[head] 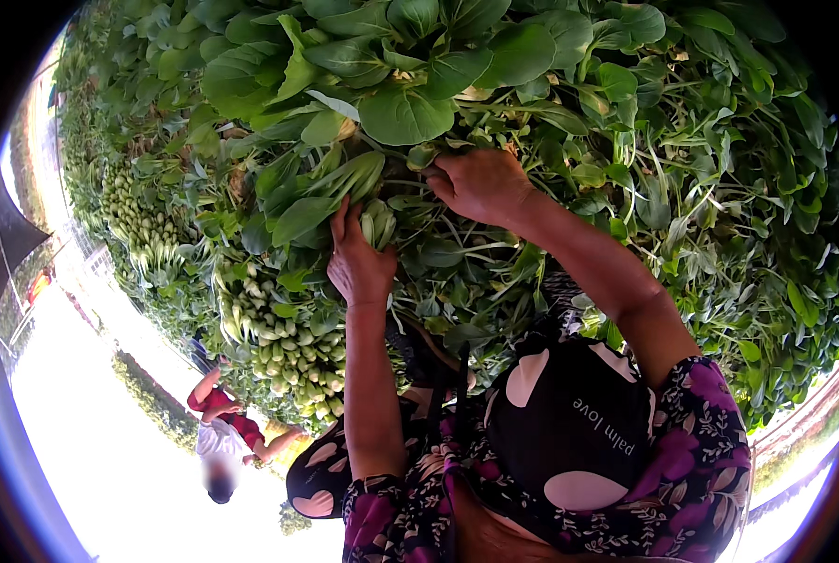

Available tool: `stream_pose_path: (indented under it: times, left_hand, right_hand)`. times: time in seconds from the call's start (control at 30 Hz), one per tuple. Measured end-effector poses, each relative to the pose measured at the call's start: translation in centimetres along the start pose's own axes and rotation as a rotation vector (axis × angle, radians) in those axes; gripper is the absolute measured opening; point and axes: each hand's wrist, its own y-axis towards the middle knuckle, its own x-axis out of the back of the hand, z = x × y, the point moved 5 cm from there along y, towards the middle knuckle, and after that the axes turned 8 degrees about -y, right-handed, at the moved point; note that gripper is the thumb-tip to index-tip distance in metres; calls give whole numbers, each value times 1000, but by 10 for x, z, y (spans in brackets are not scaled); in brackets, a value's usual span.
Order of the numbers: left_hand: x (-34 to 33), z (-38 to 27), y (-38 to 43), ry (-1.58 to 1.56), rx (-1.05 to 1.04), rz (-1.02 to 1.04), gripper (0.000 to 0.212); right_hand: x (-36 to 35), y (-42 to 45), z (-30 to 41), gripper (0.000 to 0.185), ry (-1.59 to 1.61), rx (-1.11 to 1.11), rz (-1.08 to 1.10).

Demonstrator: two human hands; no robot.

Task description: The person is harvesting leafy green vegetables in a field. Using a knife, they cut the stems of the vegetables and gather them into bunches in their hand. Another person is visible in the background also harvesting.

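My left hand [359,264] is wrapped around leafy bok choy, with one pale-green stem base [378,224] showing beside the thumb. More bok choy with broad green leaves [307,214] lies against its fingertips. Just to the right, my right hand [482,184] is curled with finger and thumb pinched at a small, partly yellowed leaf [421,156]. Between the hands is a dark gap among the plants. Large standing bok choy leaves [409,112] rise directly beyond both hands.
Loose leaves and stems [672,204] cover the ground at right. Bok choy heads [296,359] lie in a pile at lower left, and another pile [134,204] lies farther off. A person [226,436] in a white top is at left. My patterned knee [567,422] is close below.
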Motion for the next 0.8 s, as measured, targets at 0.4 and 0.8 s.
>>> stream_pose_path:
  times: [0.4,0.8]
  left_hand:
    - [7,-9,-4,-40,-21,-23,62]
    - [4,-1,-2,31,3,-25,63]
  right_hand:
    - [4,16,1,45,55,2,74]
    - [23,21,17,48,40,-20,248]
